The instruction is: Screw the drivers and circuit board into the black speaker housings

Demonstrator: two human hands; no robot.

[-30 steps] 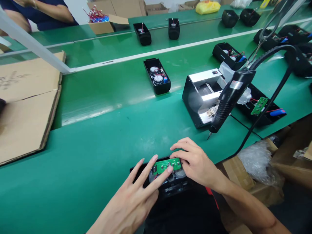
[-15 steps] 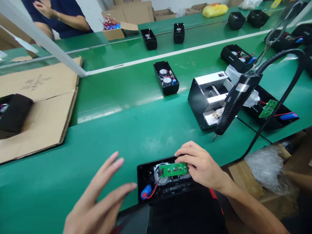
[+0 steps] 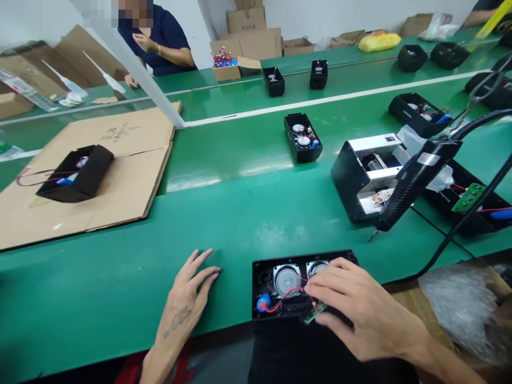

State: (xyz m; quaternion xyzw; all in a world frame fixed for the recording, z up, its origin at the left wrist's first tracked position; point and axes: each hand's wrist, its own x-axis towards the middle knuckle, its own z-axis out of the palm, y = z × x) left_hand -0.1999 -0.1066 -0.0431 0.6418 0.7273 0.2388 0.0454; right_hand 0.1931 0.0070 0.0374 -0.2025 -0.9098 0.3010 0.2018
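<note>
We see the case (image 3: 294, 308) lying open side up at the near edge of the worktop (image 3: 224, 213), presumably so that its insides can be reached from above. In it sit two speakers (image 3: 287, 281) and, in the left corner, a blue cell (image 3: 264, 302) with red wires (image 3: 280, 303) running towards the board (image 3: 315, 312). The right hand (image 3: 362, 304) has the board pinched between thumb and fingers, tilted on edge over the case's near rim; we take the tilt to bring the wired side into sight while the leads stay slack. The left hand (image 3: 186, 298) is beside the case, holding nothing, its fingers loosely curved; we cannot tell whether it touches the worktop.

The driver (image 3: 416, 184) hangs tip down at the right, likely to keep it within reach, in front of a machine (image 3: 352, 186). On the left, a cardboard sheet (image 3: 136, 186) carries another case, perhaps to spare it scratches.

The worktop is green, scuffed and shiny in places. Beyond its white rail (image 3: 280, 109) we see more cases, a yellow bag (image 3: 379, 42), cartons (image 3: 256, 45) by the pale wall and a co-worker in a dark sleeve (image 3: 172, 32).
</note>
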